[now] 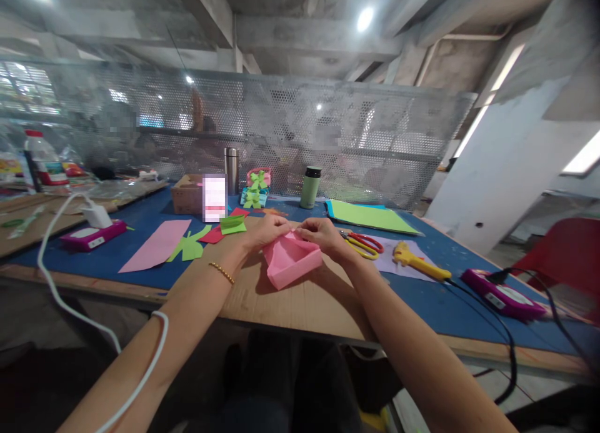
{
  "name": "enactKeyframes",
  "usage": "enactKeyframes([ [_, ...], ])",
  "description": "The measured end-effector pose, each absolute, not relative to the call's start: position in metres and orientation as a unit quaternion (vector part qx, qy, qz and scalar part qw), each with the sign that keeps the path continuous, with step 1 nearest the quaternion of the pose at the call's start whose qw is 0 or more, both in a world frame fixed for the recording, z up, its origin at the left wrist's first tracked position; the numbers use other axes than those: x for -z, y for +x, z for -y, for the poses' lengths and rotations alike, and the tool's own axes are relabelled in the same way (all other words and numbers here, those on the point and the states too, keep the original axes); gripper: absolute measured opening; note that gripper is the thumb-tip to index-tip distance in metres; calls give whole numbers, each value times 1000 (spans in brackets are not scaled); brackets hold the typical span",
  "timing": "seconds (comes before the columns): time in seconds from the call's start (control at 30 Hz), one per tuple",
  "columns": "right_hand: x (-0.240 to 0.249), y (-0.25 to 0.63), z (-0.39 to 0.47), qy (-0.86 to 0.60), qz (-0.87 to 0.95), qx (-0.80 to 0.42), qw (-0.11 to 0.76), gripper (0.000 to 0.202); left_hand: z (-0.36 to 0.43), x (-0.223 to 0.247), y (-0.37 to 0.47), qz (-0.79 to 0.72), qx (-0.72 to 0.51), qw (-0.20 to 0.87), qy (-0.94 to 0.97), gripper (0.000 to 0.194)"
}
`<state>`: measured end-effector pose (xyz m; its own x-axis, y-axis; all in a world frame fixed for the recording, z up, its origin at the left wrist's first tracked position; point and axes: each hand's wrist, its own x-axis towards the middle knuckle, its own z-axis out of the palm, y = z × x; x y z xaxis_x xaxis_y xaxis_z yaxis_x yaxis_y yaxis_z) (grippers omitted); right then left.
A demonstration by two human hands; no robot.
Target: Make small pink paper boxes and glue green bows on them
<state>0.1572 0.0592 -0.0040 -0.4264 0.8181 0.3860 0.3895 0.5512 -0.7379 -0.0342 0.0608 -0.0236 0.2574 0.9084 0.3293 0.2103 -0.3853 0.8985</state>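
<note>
A pink open box of folded sheet material (pixel 294 265) rests on a brown board (pixel 248 302) at the middle of the table. My left hand (pixel 272 231) pinches its far edge on the left side. Close beside it, my right hand (pixel 321 234) grips the same far edge with bent fingers. The box's near wall stands upright, facing me. Left of my hands lie a green folded piece (pixel 233 225), red pieces (pixel 215 235), a green cut shape (pixel 191 245) and a pink sheet (pixel 157 244).
Right: scissors (pixel 363 244), a yellow glue gun (pixel 419 262), a purple power strip (pixel 504 293) and green sheets (pixel 375 217). Behind: a green bottle (pixel 310 188), a steel flask (pixel 231 170) and a cardboard box (pixel 186 195). A white cable crosses my left forearm.
</note>
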Motion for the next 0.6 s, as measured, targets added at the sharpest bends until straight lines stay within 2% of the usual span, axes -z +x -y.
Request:
enactKeyframes([
  [0.6,8,155,-62,-390,783,-311,371,43,-64,24,-37,-376,-430,356,739,41],
])
